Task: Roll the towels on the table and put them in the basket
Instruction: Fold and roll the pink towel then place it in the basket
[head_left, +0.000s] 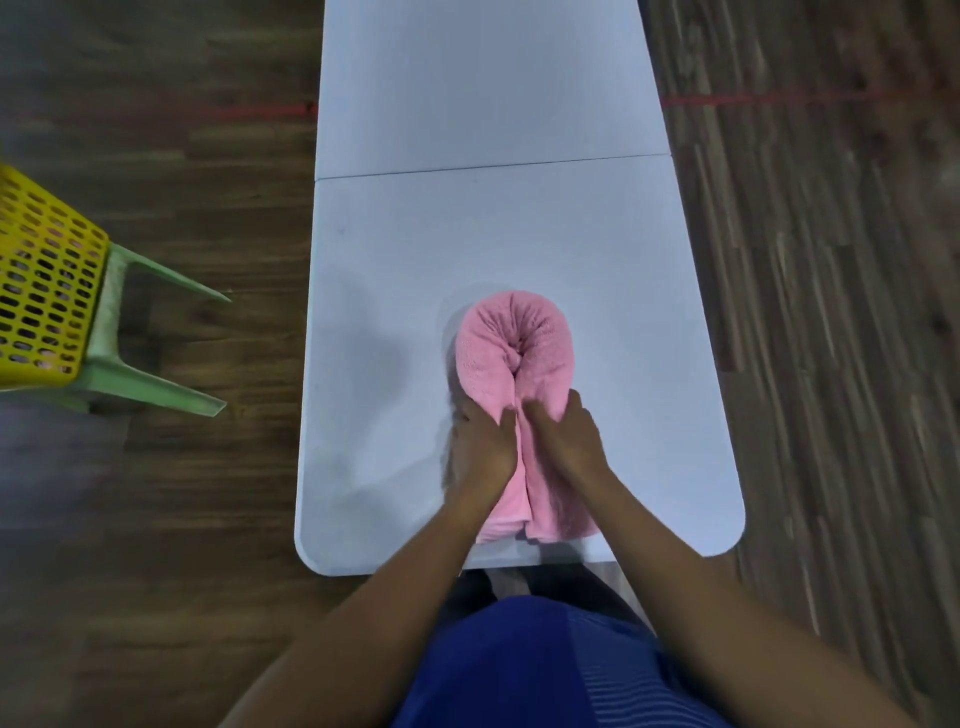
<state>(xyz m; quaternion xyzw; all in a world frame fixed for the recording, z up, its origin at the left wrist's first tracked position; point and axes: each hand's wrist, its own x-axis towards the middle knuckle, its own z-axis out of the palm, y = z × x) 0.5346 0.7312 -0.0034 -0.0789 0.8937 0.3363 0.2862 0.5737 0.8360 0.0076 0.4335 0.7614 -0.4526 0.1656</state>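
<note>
White table (467, 234), near end: left hand (483, 447) and right hand (566, 441) side by side, each clutching one limb of doubled pink towel (511, 343). Soft, light, floppy; likely best gripped round the whole bundle. Basket (47, 291) left, on stool (130, 374).

green plastic chair (111, 332): at the left edge, two legs splayed toward the right, standing on the floor.
floor (156, 519): dark wood-look planks, blurred toward the right side.
red line (753, 98): thin, running across the floor at the far end, possibly tape.
blue garment (545, 670): bottom centre, with paler stripes on its right part.
</note>
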